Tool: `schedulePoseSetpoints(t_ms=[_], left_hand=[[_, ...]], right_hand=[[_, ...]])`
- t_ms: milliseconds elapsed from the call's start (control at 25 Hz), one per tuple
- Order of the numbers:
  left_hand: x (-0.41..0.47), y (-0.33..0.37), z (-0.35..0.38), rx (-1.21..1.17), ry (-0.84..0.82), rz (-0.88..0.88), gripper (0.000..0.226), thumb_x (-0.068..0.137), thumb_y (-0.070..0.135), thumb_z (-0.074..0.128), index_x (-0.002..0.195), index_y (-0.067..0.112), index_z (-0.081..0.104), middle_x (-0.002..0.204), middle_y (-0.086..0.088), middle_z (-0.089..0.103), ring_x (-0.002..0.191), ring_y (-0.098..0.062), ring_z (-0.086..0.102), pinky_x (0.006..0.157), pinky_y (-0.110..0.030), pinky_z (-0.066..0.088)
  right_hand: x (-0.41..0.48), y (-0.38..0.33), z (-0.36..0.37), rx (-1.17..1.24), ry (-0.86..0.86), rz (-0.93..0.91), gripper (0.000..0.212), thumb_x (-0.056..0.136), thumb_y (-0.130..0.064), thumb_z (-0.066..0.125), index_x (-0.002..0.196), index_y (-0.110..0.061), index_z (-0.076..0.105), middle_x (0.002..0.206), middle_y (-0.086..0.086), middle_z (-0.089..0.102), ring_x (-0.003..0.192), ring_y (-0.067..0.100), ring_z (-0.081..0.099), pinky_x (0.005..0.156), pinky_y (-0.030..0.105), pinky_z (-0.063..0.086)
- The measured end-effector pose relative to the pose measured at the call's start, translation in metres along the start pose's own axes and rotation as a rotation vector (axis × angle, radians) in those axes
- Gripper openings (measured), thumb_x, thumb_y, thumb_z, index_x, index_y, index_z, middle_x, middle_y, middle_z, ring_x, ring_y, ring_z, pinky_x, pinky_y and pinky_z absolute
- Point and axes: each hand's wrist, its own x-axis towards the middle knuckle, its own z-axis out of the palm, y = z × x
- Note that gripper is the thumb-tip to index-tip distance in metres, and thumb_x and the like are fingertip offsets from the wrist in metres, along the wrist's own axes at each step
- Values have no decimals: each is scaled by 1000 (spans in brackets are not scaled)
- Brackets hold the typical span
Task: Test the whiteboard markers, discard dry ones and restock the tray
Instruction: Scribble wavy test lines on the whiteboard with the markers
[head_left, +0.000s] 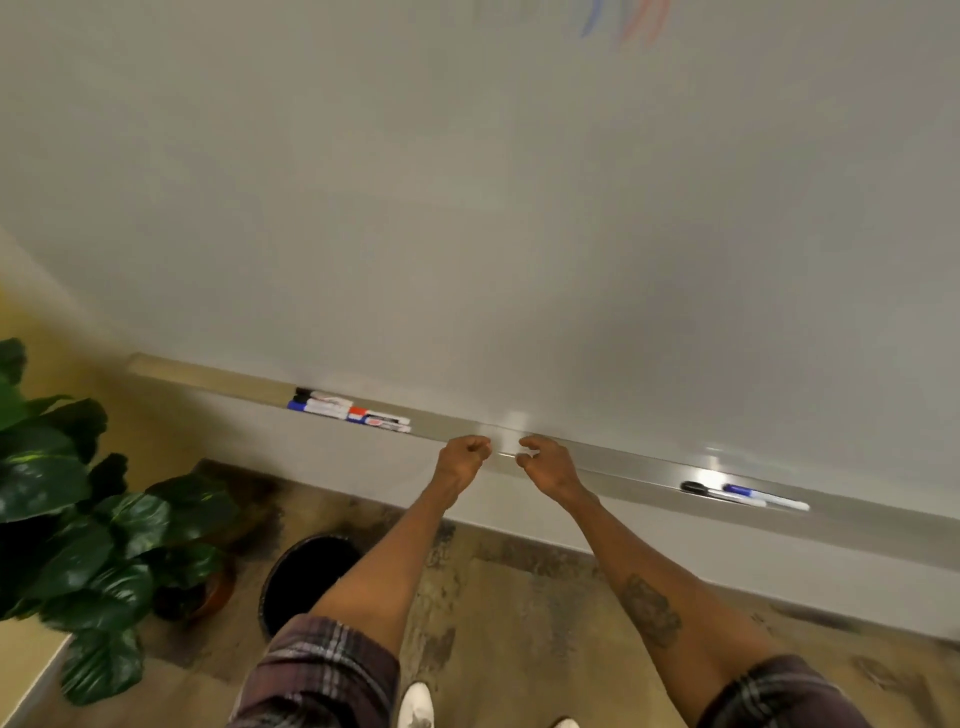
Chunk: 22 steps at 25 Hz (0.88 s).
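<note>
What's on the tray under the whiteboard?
The tray holds a bunch of markers on the left and two markers on the right. The left hand and right hand cover part of its middle; that spot is hidden.
</note>
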Motion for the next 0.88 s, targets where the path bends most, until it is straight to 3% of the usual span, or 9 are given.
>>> schedulePoseSetpoints(t_ms=[320, 480, 560, 720, 880], left_hand=[[6, 40, 142, 86, -194, 56, 34, 99, 19, 56, 131, 10, 61, 126, -6, 64, 115, -26, 62, 104, -41, 48], [7, 51, 200, 92, -275, 60, 23, 98, 17, 56, 119, 15, 65, 110, -4, 65, 108, -25, 63, 89, -33, 47], [11, 53, 227, 91, -307, 41, 30, 97, 16, 55, 127, 11, 62, 120, -8, 66, 111, -27, 63, 88, -30, 46], [17, 60, 268, 78, -347, -8, 40, 98, 11, 52, 138, 8, 52, 135, -10, 58, 118, -27, 60, 104, -36, 49], [25, 65, 299, 93, -375, -53, 46, 99, 9, 51, 144, 10, 46, 145, -7, 49, 126, -26, 56, 107, -38, 47]], right_hand=[[-22, 126, -111, 89, 283, 176, 42, 94, -7, 56, 136, -1, 53, 138, 17, 56, 125, 32, 54, 108, 37, 39], [-35, 179, -147, 145, 385, 269, 44, 95, -7, 55, 138, -1, 50, 138, 18, 56, 125, 34, 54, 106, 38, 41], [-41, 203, -163, 189, 436, 323, 45, 97, -9, 55, 140, -2, 48, 139, 18, 55, 126, 34, 53, 106, 40, 41], [-44, 249, -187, 224, 511, 419, 45, 97, -6, 52, 141, -4, 45, 139, 17, 54, 127, 35, 52, 108, 41, 39], [-40, 276, -205, 256, 520, 501, 45, 97, -5, 51, 141, -5, 45, 138, 16, 55, 123, 34, 53, 103, 40, 42]])
